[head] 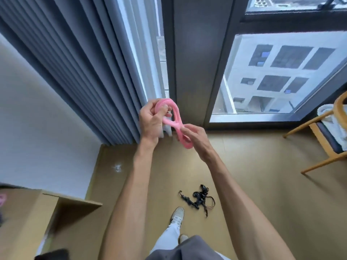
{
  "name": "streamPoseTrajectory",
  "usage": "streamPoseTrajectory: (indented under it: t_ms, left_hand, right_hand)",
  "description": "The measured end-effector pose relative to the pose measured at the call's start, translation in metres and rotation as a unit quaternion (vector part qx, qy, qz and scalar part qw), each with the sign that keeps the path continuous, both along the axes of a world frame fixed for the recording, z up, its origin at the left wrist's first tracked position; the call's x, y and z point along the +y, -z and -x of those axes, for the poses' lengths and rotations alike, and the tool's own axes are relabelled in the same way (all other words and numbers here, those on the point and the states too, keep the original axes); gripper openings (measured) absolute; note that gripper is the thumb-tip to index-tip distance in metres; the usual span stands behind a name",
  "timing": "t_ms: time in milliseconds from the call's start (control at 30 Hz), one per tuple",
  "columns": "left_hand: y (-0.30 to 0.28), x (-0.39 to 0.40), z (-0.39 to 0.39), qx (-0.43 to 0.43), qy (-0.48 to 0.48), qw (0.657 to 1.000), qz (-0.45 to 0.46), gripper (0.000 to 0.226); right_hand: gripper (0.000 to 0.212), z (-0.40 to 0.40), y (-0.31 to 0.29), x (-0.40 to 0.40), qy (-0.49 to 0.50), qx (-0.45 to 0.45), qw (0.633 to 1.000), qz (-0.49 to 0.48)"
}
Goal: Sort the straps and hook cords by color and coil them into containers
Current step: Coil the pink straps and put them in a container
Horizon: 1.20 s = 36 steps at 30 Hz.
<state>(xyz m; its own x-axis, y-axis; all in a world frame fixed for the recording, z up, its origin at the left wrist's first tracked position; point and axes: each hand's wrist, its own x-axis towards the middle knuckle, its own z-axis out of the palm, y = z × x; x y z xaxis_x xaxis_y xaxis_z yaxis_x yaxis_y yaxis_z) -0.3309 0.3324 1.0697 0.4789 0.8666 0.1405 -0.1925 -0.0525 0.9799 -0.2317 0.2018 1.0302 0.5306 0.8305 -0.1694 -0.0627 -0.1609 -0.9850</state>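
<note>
At frame centre, the left hand (151, 121) and right hand (196, 138) are grasping the pink cord (175, 121), coiling it; next, likely boxing it, black straps (199, 199) waiting on the floor

1. You've got no readable text, label, brand, number or sign anywhere in the head view.
2. White smudge on the floor (117, 167) near the curtain: just a mark, no characters you can make out.
3. Shoe (177, 215) has dark side markings, too small for you to read as a brand.
</note>
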Motion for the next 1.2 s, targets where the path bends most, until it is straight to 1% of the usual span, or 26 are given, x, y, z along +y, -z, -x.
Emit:
streamPoseTrajectory:
  t_ms: [33,133,167,233,267,300,367,400,433,500,600,633,700,767,800,833,900,967,1067,1200]
  left_hand:
    - [-0.002,0.003,0.016,0.005,-0.025,1.0,-0.009,0.011]
    - [-0.007,0.011,0.065,0.02,-0.101,0.995,-0.02,0.013]
    - [-0.008,0.012,0.082,0.027,-0.121,0.992,-0.02,0.013]
    - [-0.009,0.012,0.117,0.047,-0.15,0.987,-0.024,0.013]
    - [-0.009,0.011,0.134,0.059,-0.157,0.986,-0.026,0.011]
    - [-0.01,0.01,0.152,0.07,-0.162,0.984,-0.027,0.011]
    - [-0.012,0.007,0.188,0.087,-0.182,0.979,-0.038,0.013]
    - [-0.014,0.006,0.207,0.092,-0.197,0.975,-0.041,0.013]
    - [-0.016,0.004,0.226,0.091,-0.214,0.972,-0.04,0.012]
    - [-0.019,0.004,0.266,0.094,-0.248,0.964,-0.033,0.013]
    - [-0.019,0.005,0.327,0.106,-0.283,0.953,-0.019,0.017]
    - [-0.017,0.005,0.348,0.112,-0.286,0.951,-0.013,0.018]
    - [-0.011,0.005,0.393,0.158,-0.285,0.945,-0.017,0.022]
    - [0.0,0.003,0.437,0.213,-0.301,0.929,-0.029,0.027]
    - [0.004,0.002,0.459,0.221,-0.325,0.919,-0.025,0.027]
    - [0.009,0.002,0.481,0.22,-0.359,0.907,-0.017,0.025]
    - [0.021,0.003,0.527,0.199,-0.427,0.882,0.015,0.022]
    - [0.036,0.001,0.577,0.157,-0.473,0.865,0.057,0.022]
    - [0.068,-0.01,0.653,0.166,-0.53,0.824,0.113,0.012]
    - [0.099,-0.032,0.73,0.124,-0.597,0.772,0.178,0.009]
  right_hand:
    - [0.034,0.009,0.001,0.002,-0.025,0.0,1.0,0.002]
    - [0.017,0.042,0.002,0.014,-0.1,-0.018,0.995,0.001]
    - [0.021,0.055,0.001,0.021,-0.12,-0.019,0.993,-0.003]
    - [0.051,0.083,-0.005,0.037,-0.147,-0.019,0.989,-0.021]
    - [0.058,0.097,-0.011,0.047,-0.156,-0.012,0.987,-0.038]
    - [0.057,0.113,-0.019,0.057,-0.171,-0.005,0.983,-0.061]
    - [0.037,0.146,-0.032,0.078,-0.206,-0.013,0.973,-0.105]
    - [0.03,0.163,-0.037,0.087,-0.214,-0.025,0.97,-0.117]
    - [0.029,0.181,-0.04,0.094,-0.213,-0.031,0.969,-0.122]
    - [0.035,0.215,-0.044,0.104,-0.213,-0.036,0.97,-0.107]
    - [0.016,0.269,-0.046,0.119,-0.285,-0.042,0.954,-0.087]
    - [0.014,0.289,-0.047,0.124,-0.299,-0.043,0.949,-0.084]
    - [0.021,0.331,-0.046,0.133,-0.307,-0.038,0.948,-0.071]
    - [0.039,0.377,-0.037,0.142,-0.34,-0.027,0.939,-0.04]
    - [0.042,0.401,-0.032,0.145,-0.378,-0.025,0.925,-0.014]
    - [0.04,0.425,-0.025,0.146,-0.421,-0.02,0.907,0.01]
    - [0.031,0.471,-0.007,0.147,-0.484,0.002,0.874,0.04]
    - [0.031,0.516,0.006,0.146,-0.504,0.0,0.862,0.054]
    - [0.041,0.582,0.02,0.145,-0.523,-0.063,0.846,0.082]
    - [0.059,0.658,0.045,0.14,-0.581,-0.085,0.803,0.099]
